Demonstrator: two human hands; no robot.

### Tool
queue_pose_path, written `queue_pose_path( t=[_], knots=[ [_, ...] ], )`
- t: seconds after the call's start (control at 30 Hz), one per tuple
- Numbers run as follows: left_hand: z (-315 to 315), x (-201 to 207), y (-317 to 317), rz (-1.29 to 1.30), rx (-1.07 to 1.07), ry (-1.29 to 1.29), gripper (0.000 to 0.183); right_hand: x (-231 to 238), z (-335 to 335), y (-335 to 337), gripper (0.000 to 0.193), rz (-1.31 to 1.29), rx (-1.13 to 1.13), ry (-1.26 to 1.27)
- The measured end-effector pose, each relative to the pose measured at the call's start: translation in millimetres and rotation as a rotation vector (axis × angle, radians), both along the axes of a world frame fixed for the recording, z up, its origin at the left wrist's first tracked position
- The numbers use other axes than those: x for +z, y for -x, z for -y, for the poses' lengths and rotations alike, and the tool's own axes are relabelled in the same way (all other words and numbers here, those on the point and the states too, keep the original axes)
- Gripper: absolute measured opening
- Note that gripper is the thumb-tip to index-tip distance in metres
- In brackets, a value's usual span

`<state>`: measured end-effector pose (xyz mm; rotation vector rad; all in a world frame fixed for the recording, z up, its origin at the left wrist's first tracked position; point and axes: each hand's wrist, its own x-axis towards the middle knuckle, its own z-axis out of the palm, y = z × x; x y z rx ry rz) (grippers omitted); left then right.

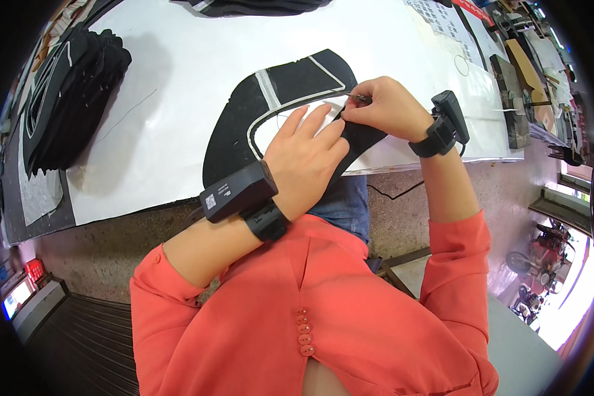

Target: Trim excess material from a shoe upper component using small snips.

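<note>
The left hand [307,162], fingers loosely spread, partly hides the black curved piece [239,111] on the white tabletop [204,63], its long axis running eight to two o'clock. Toward two, the right hand [389,107] pinches a slim tool [358,98] (tip unclear).

Before you, a black, curved fabric piece [236,122] — pale trim [251,130], light cross strip [267,90] — lies spread on white tabletop [178,86]; a small metal tool [358,98] points leftward over it.

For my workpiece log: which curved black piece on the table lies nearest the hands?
The single black piece with white lines, partly under the left hand; the black left stack and far black pile lie apart.
</note>
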<state>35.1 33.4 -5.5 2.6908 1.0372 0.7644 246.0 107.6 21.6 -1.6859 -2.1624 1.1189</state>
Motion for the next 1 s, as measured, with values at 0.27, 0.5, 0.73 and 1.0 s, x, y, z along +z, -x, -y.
queue_pose_path(
  t=[0.27,0.5,0.73,1.0],
  knots=[
    [-7.1,1.0,-1.1,0.031,0.003,0.002,0.013,3.0,-8.5,-24.3,0.025,-0.03,0.003,-0.042],
    [-16.0,4.7,-5.4,0.003,-0.013,0.004,0.013,-4.9,-13.3,-29.6,0.027,-0.073,-0.016,-0.117],
    [-33.3,-4.6,-14.6,0.018,-0.033,-0.07,0.015,-4.2,-18.4,-23.4,0.029,-0.001,-0.065,-0.017],
    [-37.0,-10.9,-15.0,0.001,-0.047,-0.05,0.014,-10.8,13.5,-35.3,0.016,-0.051,0.014,-0.381]
  ],
)
